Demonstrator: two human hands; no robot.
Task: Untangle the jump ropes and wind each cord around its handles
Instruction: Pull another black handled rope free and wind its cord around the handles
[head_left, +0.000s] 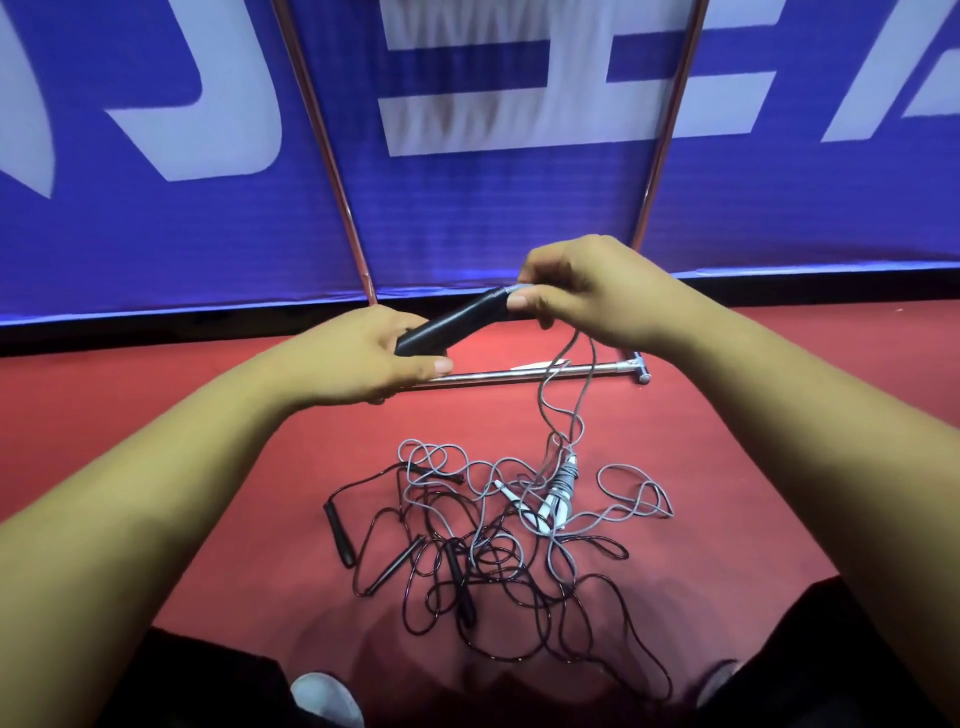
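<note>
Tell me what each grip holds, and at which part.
Black handle: left grip holds its lower end, right grip pinches its upper end by the grey cord.

Raised black handle (452, 322), grey cord (543, 400) trailing down — tangled ropes (457, 566) heaped below

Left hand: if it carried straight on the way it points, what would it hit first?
Probably the right hand, pinching the far end of the black jump-rope handle that the left hand grips.
</note>
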